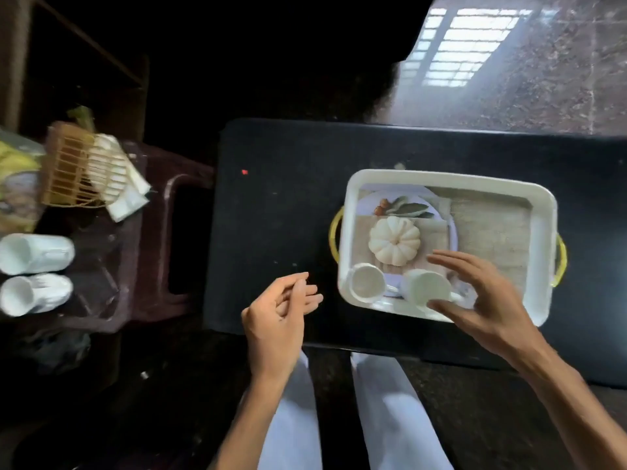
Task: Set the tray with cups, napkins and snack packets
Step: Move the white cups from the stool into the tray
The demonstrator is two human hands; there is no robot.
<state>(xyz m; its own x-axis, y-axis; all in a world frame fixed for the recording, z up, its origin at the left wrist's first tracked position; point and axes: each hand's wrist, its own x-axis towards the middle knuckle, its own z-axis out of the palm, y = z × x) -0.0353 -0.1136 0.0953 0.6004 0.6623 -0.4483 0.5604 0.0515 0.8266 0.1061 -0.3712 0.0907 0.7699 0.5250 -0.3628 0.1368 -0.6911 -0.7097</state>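
Observation:
A white tray (pixel 543 212) with yellow handles and a printed pumpkin picture lies on a black table (pixel 288 215). Two white cups stand in its near left corner: one (pixel 366 282) at the corner, the other (pixel 425 290) right of it. My right hand (pixel 481 300) hovers over the second cup, fingers spread around it, thumb near its front; a grip is not evident. My left hand (pixel 278 320) floats empty over the table's near edge, fingers loosely apart. Two more white cups (pixel 37 254) (pixel 34 295) lie on a stool at left. White napkins (pixel 118 184) rest beside a woven basket (pixel 68 167).
A maroon plastic stool (pixel 152 252) stands left of the table and carries the spare cups, basket, napkins and yellowish packets (pixel 17 184). My legs in pale trousers (pixel 390 418) are below the table's near edge. Speckled stone floor lies beyond.

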